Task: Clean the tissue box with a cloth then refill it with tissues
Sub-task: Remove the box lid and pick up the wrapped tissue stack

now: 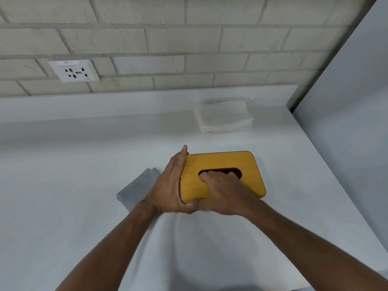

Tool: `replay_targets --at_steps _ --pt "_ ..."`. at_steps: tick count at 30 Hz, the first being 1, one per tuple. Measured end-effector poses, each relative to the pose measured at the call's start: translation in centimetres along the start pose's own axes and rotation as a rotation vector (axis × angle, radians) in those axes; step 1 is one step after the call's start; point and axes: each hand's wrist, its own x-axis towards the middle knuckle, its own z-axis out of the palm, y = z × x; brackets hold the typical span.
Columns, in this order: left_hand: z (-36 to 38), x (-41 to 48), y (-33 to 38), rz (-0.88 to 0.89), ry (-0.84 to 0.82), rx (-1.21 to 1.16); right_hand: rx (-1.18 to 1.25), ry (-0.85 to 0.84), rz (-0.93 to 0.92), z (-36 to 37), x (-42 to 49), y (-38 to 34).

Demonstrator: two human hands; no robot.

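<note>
Head view looks down at a yellow tissue box (237,164) lying flat on a white table (84,164), close in front of the person. The left hand (168,185) wraps round the left end of the box, thumb at the near corner, and holds it tight. The right hand (224,192) has its fingers (210,177) curled down into the long hole (222,170) in the top. Its thumb sits on the near edge, so it grips the top too. I think the person is trying to pull the top off to get the box open. To do that well, the left hand should hold the bottom part down firmly while the right hand lifts straight up, slowly, so nothing jerks or slides. The box looks like smooth wood, hard and a bit shiny, with round corners, so it may slip on the smooth table. A grey cloth (136,187) lies folded just left of the box, partly hidden by the left hand, and looks soft and fuzzy. A pile of white tissues (224,116) sits farther back, well apart from the box. They look square, thin and soft, maybe in clear wrap. Behind is a bumpy brick wall (189,38) with a white socket (74,70).
</note>
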Motion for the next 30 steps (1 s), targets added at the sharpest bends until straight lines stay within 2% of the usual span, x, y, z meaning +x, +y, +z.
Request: replay_targets --at_steps 7,17,21,25,30 --pt "0.0 0.1 -0.4 -0.016 -0.014 0.013 -0.169 0.165 -0.075 2.0 -0.1 0.7" --pt "0.1 0.1 -0.3 -0.017 -0.023 0.022 -0.108 0.105 -0.067 1.2 0.1 0.8" --pt "-0.1 0.0 -0.2 -0.038 -0.022 0.003 0.033 0.067 -0.042 0.3 -0.2 0.6" --pt "-0.5 0.1 0.0 -0.029 -0.028 -0.005 -0.145 0.103 -0.072 1.0 -0.2 0.6" --pt "-0.4 -0.4 0.5 -0.065 -0.026 -0.059 -0.114 0.168 -0.113 0.9 -1.0 1.1"
